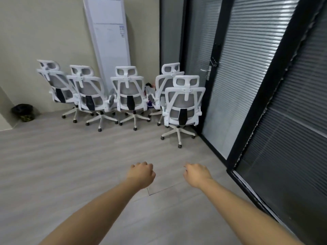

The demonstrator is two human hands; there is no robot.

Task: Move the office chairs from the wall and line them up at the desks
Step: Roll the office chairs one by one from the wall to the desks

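Step in hand: the approach. No chair has been taken yet; five office chairs stand at the far wall, backs to the camera, and no desks are in view.

Hands: the left hand [141, 174] and right hand [197, 175] reach forward over bare floor [62, 156], well apart from every chair. Both hold nothing. The fingers of each curl loosely under, knuckles up; neither is clamped on anything.

Task items: four chairs sit in a rough row, the far-left chair [58, 85] beside a dark bin [23, 112]. The nearest chair [184, 105] stands forward on the right, just beside the black-framed glass door [221, 85].

Next move, as judged: close on the nearest chair, grip the top of its backrest and roll it clear of the door frame.

Materials: white moulded plastic frames, grey mesh backs, black lumbar pads, hooped headrests, five-spoke bases on dark castors. The floor is smooth grey plank, which should roll easily. A tall white air-conditioner cabinet [109, 41] stands behind the row.
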